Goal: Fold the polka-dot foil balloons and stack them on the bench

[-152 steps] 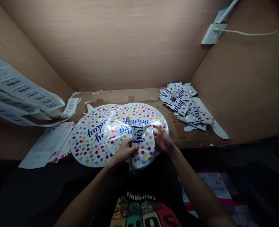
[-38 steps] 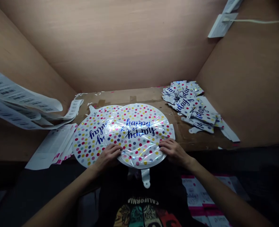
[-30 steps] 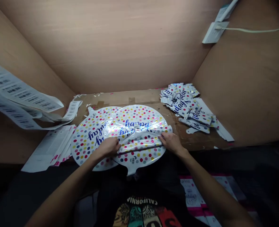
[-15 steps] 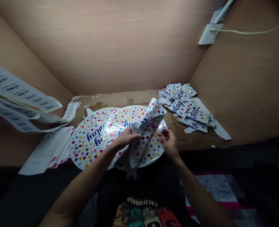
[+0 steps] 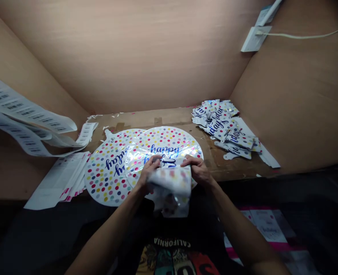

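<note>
Two bare hands, left hand (image 5: 148,173) and right hand (image 5: 197,170), pinch a light, soft, slippery folded white polka-dot foil balloon (image 5: 171,194) in narrow grips along its far fold, the best hold. Beneath it lie two flat dotted foil balloons (image 5: 104,177); far right, a heap of folded foil balloons (image 5: 220,124).

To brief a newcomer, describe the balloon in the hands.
On the wooden bench, two polka-dot foil balloons lie flat, overlapping. On top of them, a third balloon sits bunched between the left hand and right hand: the only one held, and folded, not flat.
</note>
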### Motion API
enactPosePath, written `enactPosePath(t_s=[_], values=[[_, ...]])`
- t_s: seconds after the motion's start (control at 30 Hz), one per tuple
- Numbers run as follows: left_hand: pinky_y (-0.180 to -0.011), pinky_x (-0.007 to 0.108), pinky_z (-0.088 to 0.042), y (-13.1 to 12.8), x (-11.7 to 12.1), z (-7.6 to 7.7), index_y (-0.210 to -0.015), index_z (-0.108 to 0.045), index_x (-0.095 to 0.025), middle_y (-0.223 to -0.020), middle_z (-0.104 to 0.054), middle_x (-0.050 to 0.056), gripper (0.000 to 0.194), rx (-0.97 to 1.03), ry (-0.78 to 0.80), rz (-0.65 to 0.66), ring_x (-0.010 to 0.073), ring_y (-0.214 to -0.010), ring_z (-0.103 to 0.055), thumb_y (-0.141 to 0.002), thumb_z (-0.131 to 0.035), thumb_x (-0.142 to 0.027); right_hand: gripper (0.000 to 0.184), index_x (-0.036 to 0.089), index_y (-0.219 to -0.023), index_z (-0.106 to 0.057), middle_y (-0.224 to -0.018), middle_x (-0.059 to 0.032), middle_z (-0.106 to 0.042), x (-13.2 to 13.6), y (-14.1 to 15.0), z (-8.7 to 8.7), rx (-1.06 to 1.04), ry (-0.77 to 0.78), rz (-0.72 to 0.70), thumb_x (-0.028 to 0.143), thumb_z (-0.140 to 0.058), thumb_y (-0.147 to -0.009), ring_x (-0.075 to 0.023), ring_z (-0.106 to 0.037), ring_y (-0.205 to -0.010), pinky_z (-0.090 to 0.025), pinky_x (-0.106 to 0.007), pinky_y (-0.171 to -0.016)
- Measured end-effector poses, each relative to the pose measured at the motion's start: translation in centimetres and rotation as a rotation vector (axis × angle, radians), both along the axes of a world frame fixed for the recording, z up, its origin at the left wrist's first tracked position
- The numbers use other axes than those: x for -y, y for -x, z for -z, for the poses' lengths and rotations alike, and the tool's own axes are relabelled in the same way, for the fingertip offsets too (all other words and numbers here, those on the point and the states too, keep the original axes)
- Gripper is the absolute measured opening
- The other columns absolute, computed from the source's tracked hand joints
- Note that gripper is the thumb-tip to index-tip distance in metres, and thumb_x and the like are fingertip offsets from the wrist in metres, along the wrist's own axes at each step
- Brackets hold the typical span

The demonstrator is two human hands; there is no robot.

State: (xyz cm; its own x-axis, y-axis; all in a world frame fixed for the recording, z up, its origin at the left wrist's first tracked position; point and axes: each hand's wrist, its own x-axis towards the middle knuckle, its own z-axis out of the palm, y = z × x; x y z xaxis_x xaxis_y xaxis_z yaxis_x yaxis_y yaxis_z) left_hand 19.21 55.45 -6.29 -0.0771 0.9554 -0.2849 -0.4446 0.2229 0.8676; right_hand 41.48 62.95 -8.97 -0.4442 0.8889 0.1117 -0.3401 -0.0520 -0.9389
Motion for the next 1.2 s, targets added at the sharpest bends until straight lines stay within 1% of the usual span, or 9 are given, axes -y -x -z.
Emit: enactPosePath(t_s=[0.1, 0.2, 0.33, 0.4, 0.63, 0.77, 0.87, 1.1, 1.2], values=[[-0.066, 0.030, -0.055, -0.5, 1.3, 0.6, -0.110, -0.070, -0.015, -0.087, -0.073, 0.008, 0.058, -0.004, 0.114, 0.209, 0.0213, -0.076, -0.071, -0.078, -0.080, -0.063, 0.014, 0.021, -0.070, -0.078, -0.094, -0.0029, -0.066, -0.3, 0.0, 0.7, 0.084, -0.055, 0.067, 0.025, -0.070, -0.080, -0.0154, -0.059, -0.086, -0.048, -0.026, -0.072], [-0.083, 0.036, -0.059, -0.9, 2.5, 1.0, -0.105, -0.071, -0.012, -0.100, -0.076, 0.013, 0.053, -0.127, 0.112, 0.431, 0.0277, -0.095, -0.073, -0.074, -0.088, -0.051, 0.023, 0.024, -0.099, -0.078, -0.093, -0.0019, -0.070, 0.0, -0.2, 0.7, 0.146, 0.131, 0.080, 0.040, -0.070, -0.085, -0.0164, -0.063, -0.080, -0.051, -0.028, -0.069], [-0.087, 0.039, -0.060, -1.4, 2.8, 0.9, -0.122, -0.063, -0.016, -0.115, -0.075, 0.013, 0.057, -0.193, 0.041, 0.258, 0.0256, -0.098, -0.073, -0.083, -0.080, -0.054, 0.061, 0.028, -0.137, -0.057, -0.094, -0.0029, -0.074, 1.6, -1.0, 0.4, 0.125, 0.433, -0.172, 0.063, -0.069, -0.088, -0.0182, -0.067, -0.068, -0.054, -0.031, -0.061], [-0.087, 0.039, -0.061, -1.5, 2.7, 0.6, -0.130, -0.057, -0.018, -0.122, -0.072, 0.012, 0.060, -0.229, 0.019, 0.196, 0.0249, -0.101, -0.072, -0.086, -0.077, -0.055, 0.062, 0.023, -0.131, -0.061, -0.099, -0.0064, -0.076, 2.5, -1.1, 0.3, 0.149, 0.442, -0.298, 0.057, -0.080, -0.082, -0.0208, -0.071, -0.075, -0.058, -0.035, -0.068], [-0.083, 0.035, -0.057, -1.9, 4.2, -0.6, -0.140, -0.052, -0.020, -0.109, -0.073, 0.009, 0.064, -0.182, -0.025, 0.321, 0.0222, -0.093, -0.071, -0.087, -0.077, -0.045, 0.050, 0.026, -0.124, -0.067, -0.106, -0.0053, -0.076, 4.4, -1.3, -0.4, 0.042, 0.458, -0.215, 0.040, -0.085, -0.079, -0.0212, -0.072, -0.083, -0.058, -0.037, -0.079], [-0.068, 0.025, -0.048, -0.5, 4.7, -0.3, -0.097, -0.072, -0.015, -0.086, -0.069, 0.005, 0.022, -0.331, -0.035, 0.280, 0.0141, -0.074, -0.061, -0.084, -0.072, -0.032, 0.020, 0.020, -0.085, -0.074, -0.079, -0.0025, -0.071, 4.1, -2.6, -0.9, 0.087, 0.363, -0.125, 0.034, -0.081, -0.073, -0.0162, -0.062, -0.064, -0.050, -0.029, -0.062], [-0.067, 0.025, -0.048, 0.3, 4.4, -0.8, -0.083, -0.073, -0.014, -0.085, -0.067, 0.006, 0.019, -0.334, -0.048, 0.305, 0.0137, -0.073, -0.058, -0.083, -0.064, -0.030, 0.013, 0.018, -0.067, -0.069, -0.073, -0.0026, -0.066, 3.7, -3.3, -1.3, 0.216, 0.249, -0.127, 0.028, -0.074, -0.073, -0.0144, -0.057, -0.062, -0.044, -0.026, -0.057], [-0.082, 0.032, -0.058, -1.0, 3.8, -2.1, -0.148, -0.052, -0.028, -0.146, -0.053, 0.013, 0.073, -0.796, -0.332, 0.369, 0.0263, -0.117, -0.061, -0.080, -0.079, -0.032, 0.044, 0.024, -0.116, -0.066, -0.090, -0.0026, -0.072, 3.1, -1.0, -0.9, 0.136, 0.292, -0.103, 0.050, -0.077, -0.082, -0.0191, -0.066, -0.073, -0.057, -0.035, -0.073], [-0.080, 0.034, -0.061, 0.4, 3.7, -0.9, -0.155, -0.040, -0.033, -0.155, -0.043, 0.012, 0.071, -0.844, -0.354, 0.426, 0.0228, -0.111, -0.063, -0.090, -0.067, -0.032, 0.042, 0.020, -0.105, -0.068, -0.092, -0.0056, -0.073, -2.1, -4.7, -1.7, 0.245, 0.132, 0.187, 0.049, -0.079, -0.077, -0.0198, -0.066, -0.077, -0.056, -0.032, -0.072]])
